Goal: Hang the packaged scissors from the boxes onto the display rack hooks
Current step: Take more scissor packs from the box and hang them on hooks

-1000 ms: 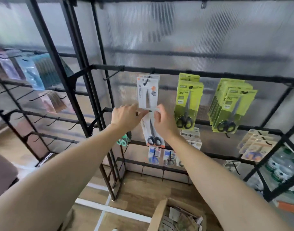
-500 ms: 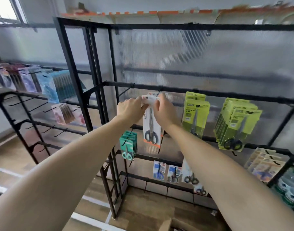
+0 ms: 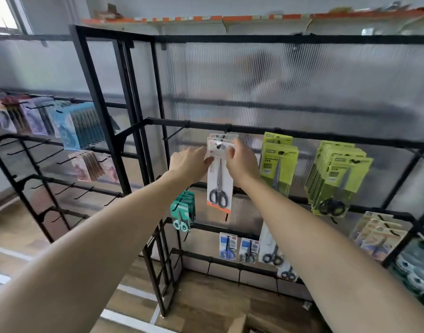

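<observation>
A: What is the room like?

B: There is a brown wood floor [image 3: 206, 306] with white lines on it. A window [image 3: 2, 15] shines at 10 o'clock. A tall black display rack [image 3: 302, 132] stands in front of a wavy see-through wall [image 3: 302, 80]. A second black rack [image 3: 38, 179] stands at 9 o'clock with blue and pink packs on its hooks.

A: Any boxes?

B: Just the corner of a cardboard box [image 3: 239, 324] at 6 o'clock. I cannot see inside it.

A: Where are the scissors?

B: The white pack of scissors [image 3: 219, 181] is up in the middle, at the hook [image 3: 221, 145] under the top bar. Another white pack hangs right behind it. The black handles point down, with an orange strip at the bottom.

A: What are the hands doing?

B: The left hand [image 3: 189, 162] pinches the left top edge of the pack. The right hand [image 3: 242, 159] pinches the right top edge. The fingers of both are curled on the card.

A: What else hangs there?

B: Green packs [image 3: 278, 162] hang at 3 o'clock, and a thicker green bunch [image 3: 338, 179] is farther that way. Small teal packs [image 3: 183, 210] hang lower, near 7 o'clock of the white pack. Little blue packs [image 3: 227, 246] are on the bottom bar.
</observation>
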Demonstrator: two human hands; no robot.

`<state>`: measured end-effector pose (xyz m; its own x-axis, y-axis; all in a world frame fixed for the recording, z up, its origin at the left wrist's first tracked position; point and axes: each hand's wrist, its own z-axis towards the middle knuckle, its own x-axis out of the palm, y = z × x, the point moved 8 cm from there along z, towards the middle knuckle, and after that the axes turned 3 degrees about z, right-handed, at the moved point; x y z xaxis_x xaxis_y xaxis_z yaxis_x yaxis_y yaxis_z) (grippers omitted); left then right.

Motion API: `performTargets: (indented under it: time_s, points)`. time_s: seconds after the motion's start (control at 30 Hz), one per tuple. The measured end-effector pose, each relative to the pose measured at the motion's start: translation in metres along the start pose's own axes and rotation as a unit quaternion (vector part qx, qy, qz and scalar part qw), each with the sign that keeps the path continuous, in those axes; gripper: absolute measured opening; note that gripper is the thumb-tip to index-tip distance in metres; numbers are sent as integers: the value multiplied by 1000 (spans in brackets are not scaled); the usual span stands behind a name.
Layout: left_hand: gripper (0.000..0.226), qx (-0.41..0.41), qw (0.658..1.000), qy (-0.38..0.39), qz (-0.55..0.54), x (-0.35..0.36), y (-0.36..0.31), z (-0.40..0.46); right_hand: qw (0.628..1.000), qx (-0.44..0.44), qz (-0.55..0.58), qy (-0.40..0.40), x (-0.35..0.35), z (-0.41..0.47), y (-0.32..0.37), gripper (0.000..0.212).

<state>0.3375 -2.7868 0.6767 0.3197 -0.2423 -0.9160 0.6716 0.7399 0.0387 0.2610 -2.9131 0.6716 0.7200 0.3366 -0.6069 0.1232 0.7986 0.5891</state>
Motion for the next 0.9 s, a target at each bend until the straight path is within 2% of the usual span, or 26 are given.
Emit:
performTargets:
  time_s: [0.1, 0.2, 0.33, 0.47, 0.53, 0.67, 0.73, 0.8, 0.9]
  points:
    - [35, -4, 999, 36, 15, 9, -2, -8, 998, 43, -35, -6, 3, 0, -11, 20]
    - [34, 7, 997, 80, 6, 28, -7, -17, 997, 64, 21, -23, 4, -17, -19, 26]
    - [35, 27, 991, 128, -21, 59, -20, -30, 995, 70, 42, 55, 24, -54, -38, 14]
    - [33, 53, 980, 190, -37, 102, -41, -57, 983, 99, 50, 146, 52, -113, -76, 12]
    - [34, 65, 970, 227, -53, 129, -53, -76, 972, 139, 39, 187, 64, -147, -103, 20]
    - [42, 101, 940, 319, -73, 186, -79, -116, 941, 205, 11, 270, 71, -216, -151, 20]
    - [47, 121, 924, 354, -78, 210, -94, -137, 920, 245, 7, 306, 74, -248, -173, 31]
    - [48, 144, 911, 381, -71, 232, -110, -158, 901, 298, 5, 315, 74, -281, -197, 48]
    - [46, 181, 886, 424, -49, 269, -133, -194, 876, 374, 22, 304, 75, -330, -226, 55]
